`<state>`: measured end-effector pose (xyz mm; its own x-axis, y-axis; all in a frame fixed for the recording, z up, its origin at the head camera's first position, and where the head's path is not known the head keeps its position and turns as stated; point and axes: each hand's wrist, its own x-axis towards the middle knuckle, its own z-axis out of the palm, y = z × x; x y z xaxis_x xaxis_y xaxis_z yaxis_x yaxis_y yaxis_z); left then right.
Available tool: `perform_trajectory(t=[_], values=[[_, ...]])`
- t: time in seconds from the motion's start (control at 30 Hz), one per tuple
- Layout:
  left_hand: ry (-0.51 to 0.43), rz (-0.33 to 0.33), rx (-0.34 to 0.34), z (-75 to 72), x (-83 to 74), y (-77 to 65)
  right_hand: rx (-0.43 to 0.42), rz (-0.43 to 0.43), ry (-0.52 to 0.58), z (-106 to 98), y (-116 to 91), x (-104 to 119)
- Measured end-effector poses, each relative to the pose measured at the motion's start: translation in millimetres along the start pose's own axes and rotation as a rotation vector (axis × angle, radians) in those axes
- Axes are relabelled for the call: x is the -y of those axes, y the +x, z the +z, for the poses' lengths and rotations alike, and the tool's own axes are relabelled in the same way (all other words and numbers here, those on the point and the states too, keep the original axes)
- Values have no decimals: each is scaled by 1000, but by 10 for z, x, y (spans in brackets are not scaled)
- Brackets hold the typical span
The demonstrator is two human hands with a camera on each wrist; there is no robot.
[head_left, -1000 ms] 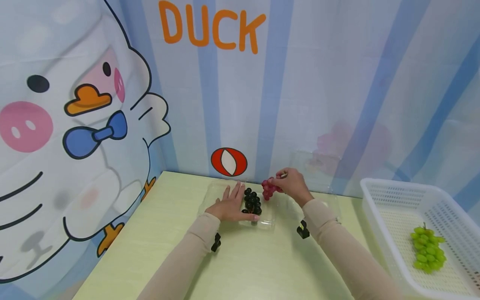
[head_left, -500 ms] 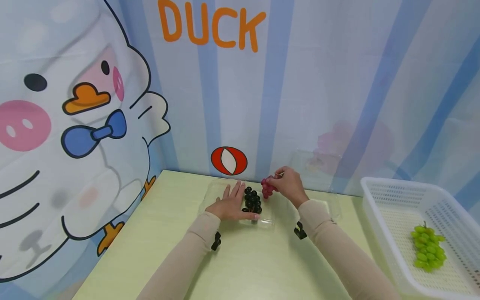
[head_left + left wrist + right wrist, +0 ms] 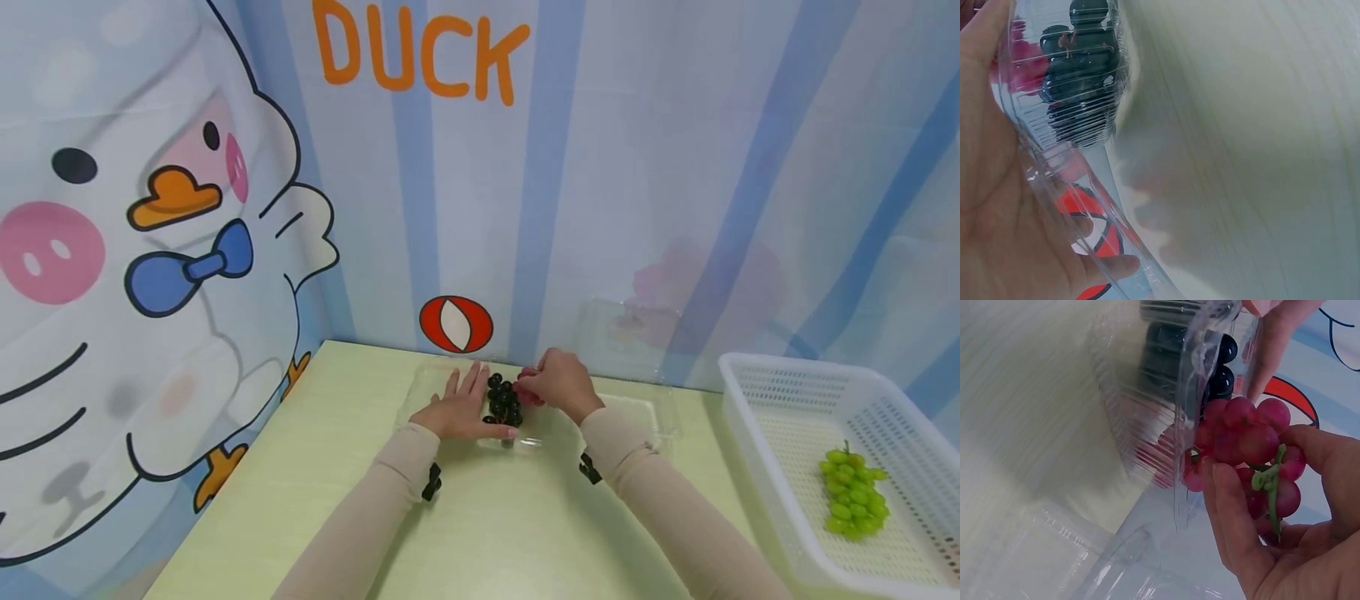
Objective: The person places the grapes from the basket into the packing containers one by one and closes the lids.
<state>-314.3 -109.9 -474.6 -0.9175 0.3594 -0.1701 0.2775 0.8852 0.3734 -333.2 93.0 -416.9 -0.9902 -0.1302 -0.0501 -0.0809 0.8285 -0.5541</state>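
Observation:
My right hand (image 3: 558, 383) holds a bunch of red grapes (image 3: 1247, 440) by its stem side, fingers curled round the berries. The bunch is at the rim of a clear plastic clamshell box (image 3: 1116, 400), partly inside it, as the right wrist view shows. Inside that box lies a bunch of black grapes (image 3: 501, 402), right beside the red one. My left hand (image 3: 459, 412) lies spread over the box's left side, thumb along the front and straight fingers over the open lid (image 3: 1125, 231). From the head view, the right hand hides much of the red bunch.
A second clear clamshell box (image 3: 645, 408) stands open to the right, its lid (image 3: 626, 329) raised against the striped backdrop (image 3: 487, 192). At the far right, a white plastic basket (image 3: 757, 467) contains a bunch of green grapes (image 3: 853, 493). Everything rests on a pale yellow table (image 3: 495, 525).
My right hand has moved left and lower with the red grapes, bringing them against the black bunch. The left hand stays in place on the box.

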Motion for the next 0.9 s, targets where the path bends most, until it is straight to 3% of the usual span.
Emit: perform_trajectory(t=[0.4, 0.9], values=[[-6, 0, -7, 11, 0, -2, -54, 47, -178, 94, -70, 44], [-10, 3, -10, -1, -14, -21, -95, 46, -289, 147, -84, 59]])
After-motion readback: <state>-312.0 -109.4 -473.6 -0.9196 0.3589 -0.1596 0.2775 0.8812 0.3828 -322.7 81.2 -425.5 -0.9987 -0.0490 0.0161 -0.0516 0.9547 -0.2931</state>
